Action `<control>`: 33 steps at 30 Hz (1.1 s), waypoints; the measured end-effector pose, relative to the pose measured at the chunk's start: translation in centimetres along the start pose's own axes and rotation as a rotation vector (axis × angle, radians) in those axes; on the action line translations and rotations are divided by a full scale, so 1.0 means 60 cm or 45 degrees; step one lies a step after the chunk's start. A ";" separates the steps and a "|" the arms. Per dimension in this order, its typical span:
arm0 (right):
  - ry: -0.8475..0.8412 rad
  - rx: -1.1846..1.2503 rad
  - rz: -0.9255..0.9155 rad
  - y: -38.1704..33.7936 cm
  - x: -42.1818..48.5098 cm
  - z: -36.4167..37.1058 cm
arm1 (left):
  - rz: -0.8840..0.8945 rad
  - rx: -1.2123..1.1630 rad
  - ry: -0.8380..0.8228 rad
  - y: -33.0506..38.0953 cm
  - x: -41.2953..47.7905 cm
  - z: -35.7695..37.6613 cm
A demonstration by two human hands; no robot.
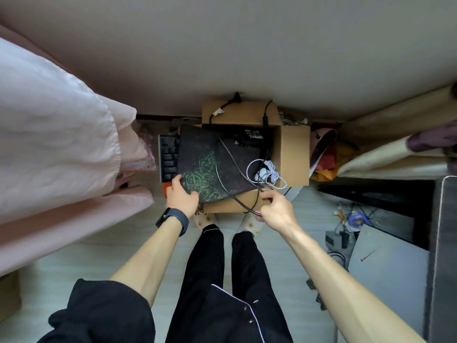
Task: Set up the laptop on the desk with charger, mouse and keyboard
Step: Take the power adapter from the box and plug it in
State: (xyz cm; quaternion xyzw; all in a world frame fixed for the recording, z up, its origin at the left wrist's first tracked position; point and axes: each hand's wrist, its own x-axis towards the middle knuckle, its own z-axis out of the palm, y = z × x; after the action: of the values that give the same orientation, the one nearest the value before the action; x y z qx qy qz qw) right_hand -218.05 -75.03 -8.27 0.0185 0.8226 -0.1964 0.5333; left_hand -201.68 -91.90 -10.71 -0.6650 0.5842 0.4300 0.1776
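An open cardboard box (294,154) stands on the floor against the wall. A dark mouse pad (210,164) with a green pattern lies across its top. My left hand (181,198) grips the pad's near left corner. A black keyboard (168,157) sticks out to the left under the pad. My right hand (275,210) pinches a black cable (228,189) at the box's near edge. A white mouse (263,173) with a coiled white cord sits inside the box. A black charger brick (252,136) lies deeper in the box.
Pink bedding (57,134) hangs at the left. A dark desk edge (442,243) stands at the right, with a power strip and cables (338,238) on the floor beside it. Bags (324,154) lie right of the box. My legs and slippers are just before the box.
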 end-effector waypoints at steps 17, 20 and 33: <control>-0.268 -0.008 -0.289 -0.072 -0.246 -0.062 | -0.168 -0.490 -0.783 0.145 -0.153 -0.056; -0.299 0.090 -0.265 -0.043 -0.254 -0.060 | -0.200 -0.394 -0.794 0.136 -0.166 -0.042; -0.228 0.514 -0.043 0.000 -0.252 -0.074 | -0.376 -0.760 -0.882 0.122 -0.171 0.017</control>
State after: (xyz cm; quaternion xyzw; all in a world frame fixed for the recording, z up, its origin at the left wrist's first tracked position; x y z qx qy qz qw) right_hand -215.43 -70.78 6.65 0.0937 0.7162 -0.3667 0.5863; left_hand -208.33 -86.63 -1.36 -0.5804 0.2410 0.7455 0.2220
